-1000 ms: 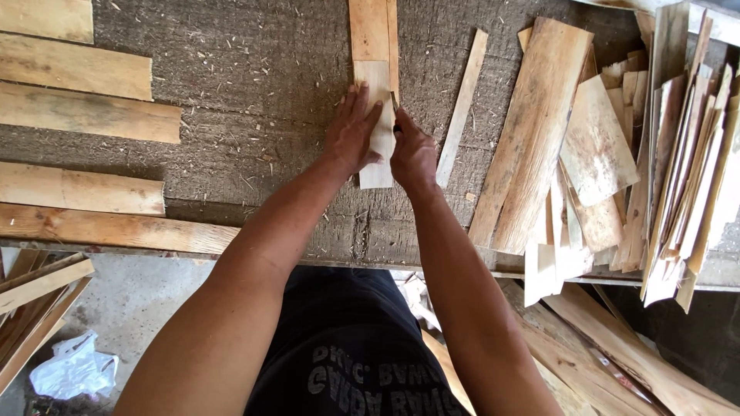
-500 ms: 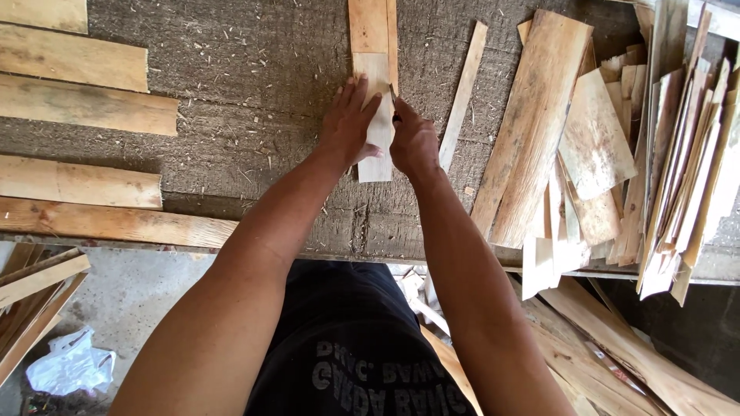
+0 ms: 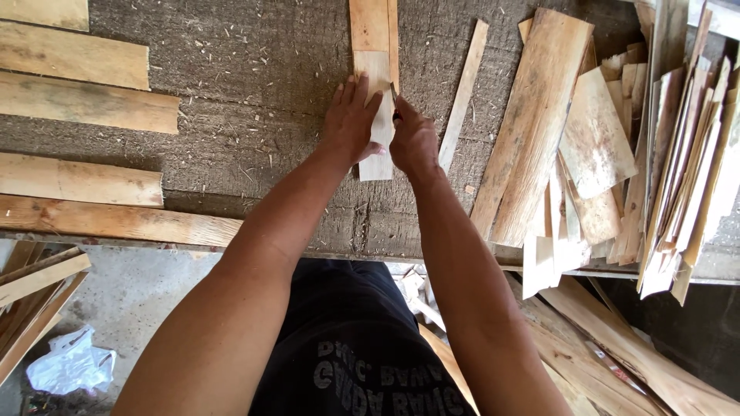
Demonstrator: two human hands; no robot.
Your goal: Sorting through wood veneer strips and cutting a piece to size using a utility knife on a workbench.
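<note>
A short pale wooden strip point(image 3: 377, 158) lies lengthwise on the rough grey bench top point(image 3: 254, 85), its far end overlapping a longer tan plank point(image 3: 370, 23). My left hand point(image 3: 351, 119) presses flat on the strip's left side, fingers stretched forward. Against the strip's right edge, my right hand point(image 3: 414, 140) is closed around a thin dark tool point(image 3: 395, 94). Only the tool's tip shows past the fingers, and I cannot tell what kind it is.
Several planks point(image 3: 77, 127) lie across the bench at the left. A narrow slat point(image 3: 462, 85), a wide board point(image 3: 532, 131) and a heap of thin offcuts point(image 3: 671, 169) crowd the right. Scrap wood point(image 3: 617, 362) and a white plastic bag point(image 3: 69, 362) lie on the floor.
Both hands stay on the pale strip. The right hand has edged slightly farther along the strip's right edge.
</note>
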